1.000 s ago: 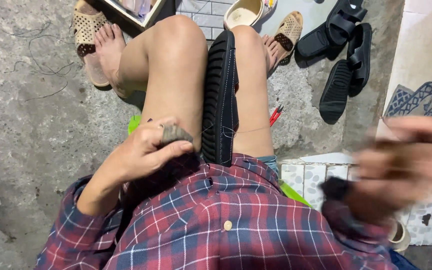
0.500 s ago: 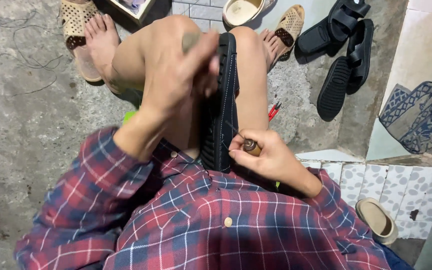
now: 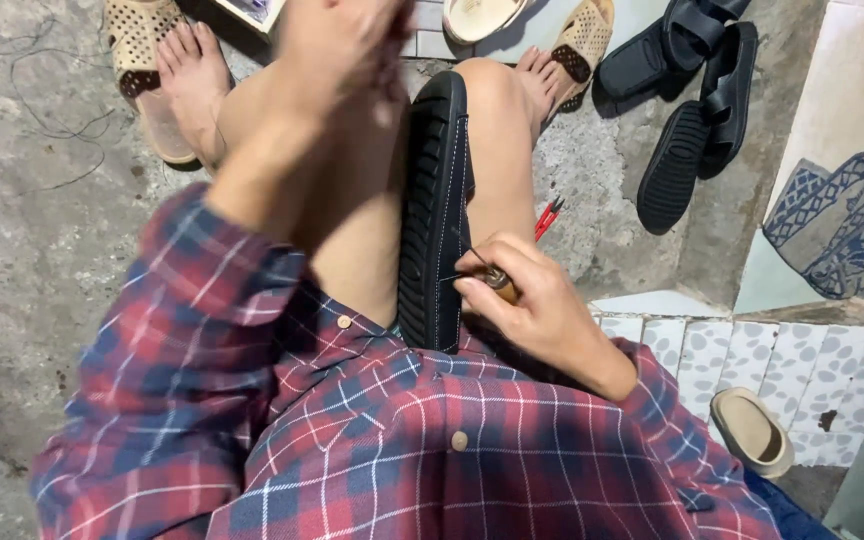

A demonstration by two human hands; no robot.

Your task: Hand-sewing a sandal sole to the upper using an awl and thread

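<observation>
I'm seeing the black shoe sole [image 3: 435, 210] standing on edge, wedged between the bare knees. The right hand [image 3: 532, 300] is gripping a wooden-handled awl [image 3: 492, 277] with its tip pressing against the sole's side. The left hand [image 3: 337, 50] is hovering raised and blurred above the left knee; I cannot tell whether it is grasping anything. Red snips [image 3: 547, 217] are lying on the concrete floor [image 3: 32, 250].

The left hand [image 3: 337, 45] is blurred and cut off by the top edge, so whatever is held in it cannot be made out. The lower end of the black sandal [image 3: 435, 210] is hidden under the plaid shirt [image 3: 432, 440]. Beside the sandal, most of the awl handle [image 3: 501, 284] is covered by the right hand [image 3: 532, 305].
</observation>
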